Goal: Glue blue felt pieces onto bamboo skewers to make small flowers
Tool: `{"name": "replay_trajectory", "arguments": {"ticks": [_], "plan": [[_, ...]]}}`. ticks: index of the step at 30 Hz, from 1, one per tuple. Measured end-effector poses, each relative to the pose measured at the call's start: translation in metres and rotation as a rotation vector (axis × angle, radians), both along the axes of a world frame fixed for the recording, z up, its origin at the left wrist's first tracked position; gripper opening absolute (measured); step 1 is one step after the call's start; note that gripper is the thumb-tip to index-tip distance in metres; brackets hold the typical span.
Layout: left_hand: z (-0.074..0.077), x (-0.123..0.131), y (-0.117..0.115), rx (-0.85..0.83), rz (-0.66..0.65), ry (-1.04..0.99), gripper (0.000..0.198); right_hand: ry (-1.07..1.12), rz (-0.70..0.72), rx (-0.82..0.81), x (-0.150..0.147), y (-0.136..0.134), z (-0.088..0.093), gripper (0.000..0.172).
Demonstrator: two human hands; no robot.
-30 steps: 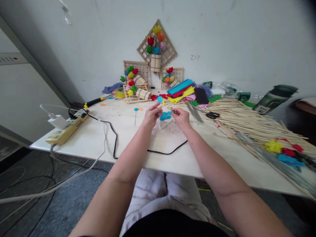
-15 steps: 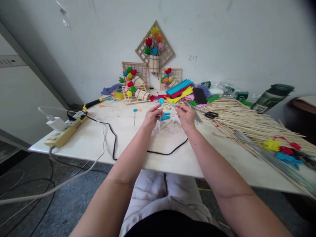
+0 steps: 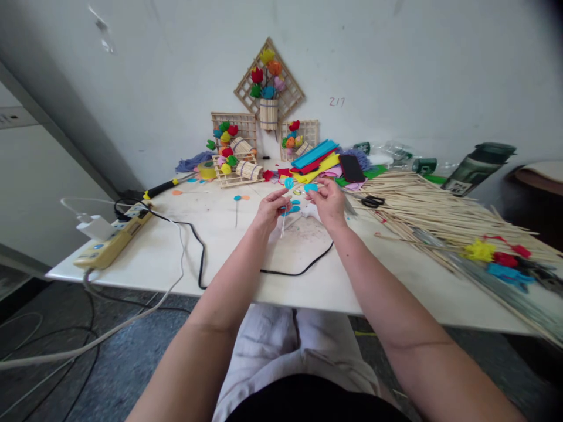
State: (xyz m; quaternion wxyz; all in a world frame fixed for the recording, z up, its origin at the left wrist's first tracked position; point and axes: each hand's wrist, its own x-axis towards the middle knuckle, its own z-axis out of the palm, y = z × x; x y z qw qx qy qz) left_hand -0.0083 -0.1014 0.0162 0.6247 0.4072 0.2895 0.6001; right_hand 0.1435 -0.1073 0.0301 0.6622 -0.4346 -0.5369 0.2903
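My left hand (image 3: 271, 208) pinches a thin pale stem (image 3: 282, 225) with a round blue petal (image 3: 288, 183) at its top. A second blue petal piece (image 3: 311, 187) is between the thumb and fingers of my right hand (image 3: 329, 201), just to the right of the stem. Under my hands, several blue petals (image 3: 294, 205) lie on the white table (image 3: 229, 258). Behind my right fingers is a white tool (image 3: 311, 212), partly hidden, that looks like a glue gun. A stem with a blue disc (image 3: 237, 199) rests left of my hands, beside an orange disc.
Lattice panels with felt flowers (image 3: 269, 88) stand against the wall. Felt sheets (image 3: 314, 158), a phone (image 3: 352, 169) and scissors (image 3: 372, 201) lie behind and right. Wooden sticks (image 3: 440, 205) spread over the right side. A power strip (image 3: 109, 237) and black cable (image 3: 202, 252) occupy the left.
The blue piece in my right hand has turned its broad face into view. My left hand keeps its grip on the stem. The whole view has shifted slightly.
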Motion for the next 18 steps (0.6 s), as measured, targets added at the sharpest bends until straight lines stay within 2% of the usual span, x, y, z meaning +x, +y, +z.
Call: {"name": "replay_trajectory", "arguments": {"ticks": [2,8,18], "plan": [[-0.001,0.0,0.001,0.009,-0.005,0.016,0.042,0.027,0.044,-0.002,0.003,0.002,0.001,0.035],[-0.006,0.001,0.004,0.009,-0.036,0.047,0.044,0.026,0.186,-0.04,0.008,-0.003,0.008,0.026],[-0.01,0.003,0.003,-0.007,-0.13,0.106,0.045,-0.096,0.199,-0.025,0.015,-0.009,0.017,0.017]]}}
